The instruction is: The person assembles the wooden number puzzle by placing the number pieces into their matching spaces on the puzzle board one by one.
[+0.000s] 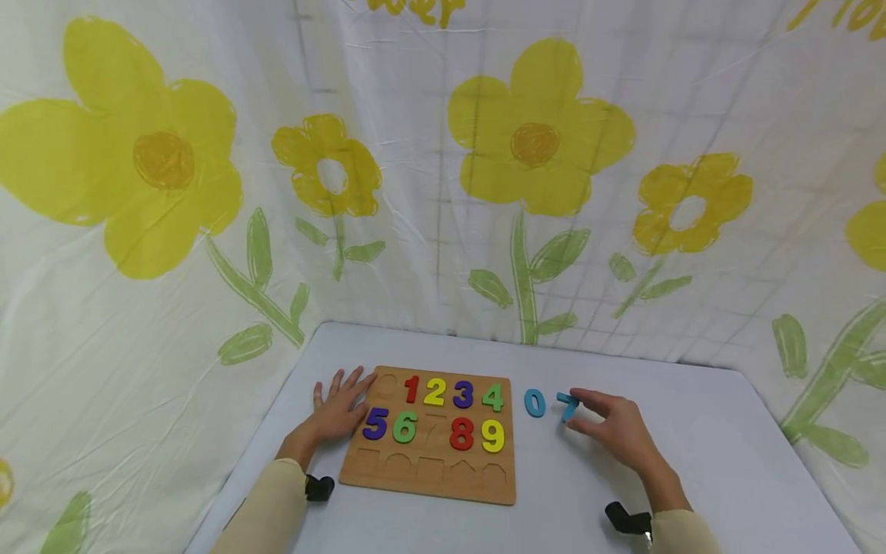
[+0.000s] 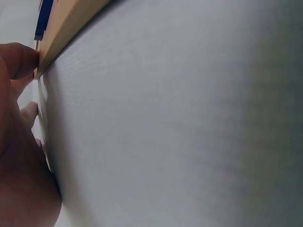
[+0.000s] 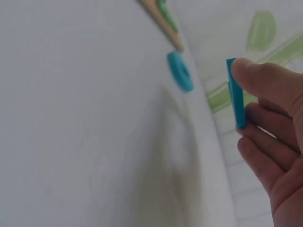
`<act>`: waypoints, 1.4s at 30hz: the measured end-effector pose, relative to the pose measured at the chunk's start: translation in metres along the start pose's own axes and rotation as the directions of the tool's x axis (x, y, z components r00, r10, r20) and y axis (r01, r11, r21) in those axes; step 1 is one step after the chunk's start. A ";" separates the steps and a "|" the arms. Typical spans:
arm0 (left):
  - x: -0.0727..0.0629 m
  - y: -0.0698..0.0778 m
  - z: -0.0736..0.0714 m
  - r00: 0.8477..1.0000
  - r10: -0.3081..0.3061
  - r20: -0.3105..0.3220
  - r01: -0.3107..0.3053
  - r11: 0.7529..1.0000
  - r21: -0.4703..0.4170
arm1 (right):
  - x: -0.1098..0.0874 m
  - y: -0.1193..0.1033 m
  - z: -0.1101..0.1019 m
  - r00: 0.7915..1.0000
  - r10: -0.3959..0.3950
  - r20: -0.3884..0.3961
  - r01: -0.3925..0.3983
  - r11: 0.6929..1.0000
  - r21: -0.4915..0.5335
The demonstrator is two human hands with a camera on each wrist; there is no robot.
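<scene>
My right hand (image 1: 612, 427) pinches a blue number 7 (image 1: 567, 405) between thumb and fingers. In the right wrist view the blue 7 (image 3: 236, 94) is held clear of the table, seen edge-on. A blue number 0 (image 1: 534, 402) lies on the table between that hand and the wooden number board (image 1: 429, 477). With its fingers spread, my left hand (image 1: 338, 409) rests at the board's left edge. In the left wrist view the thumb (image 2: 21, 60) touches the board's side (image 2: 71, 23). On the board, the 7-shaped recess and the top-left recess are bare.
Coloured numbers sit on the board, among them a red 1 (image 1: 411, 389), a purple 5 (image 1: 375, 423) and a yellow 9 (image 1: 493, 436). Its bottom row shows several bare recesses. The white table (image 1: 727, 462) ends at a flower-patterned curtain (image 1: 415, 269).
</scene>
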State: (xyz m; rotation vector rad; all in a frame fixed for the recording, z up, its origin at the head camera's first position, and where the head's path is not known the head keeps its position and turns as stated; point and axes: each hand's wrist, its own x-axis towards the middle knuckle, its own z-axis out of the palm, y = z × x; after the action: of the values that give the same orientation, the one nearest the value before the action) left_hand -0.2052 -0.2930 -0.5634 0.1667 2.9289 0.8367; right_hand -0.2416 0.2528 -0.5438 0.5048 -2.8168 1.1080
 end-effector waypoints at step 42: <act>0.002 0.003 -0.002 0.999 -0.026 0.028 0.025 0.999 0.023 | 0.005 -0.157 0.033 0.994 -0.093 -0.061 0.100 0.986 0.129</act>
State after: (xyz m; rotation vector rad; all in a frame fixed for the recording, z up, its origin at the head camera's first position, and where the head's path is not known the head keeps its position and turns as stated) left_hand -0.2072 -0.2915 -0.5600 0.1416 2.9090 0.7912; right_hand -0.1927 0.1220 -0.4649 0.6054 -2.6542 1.2744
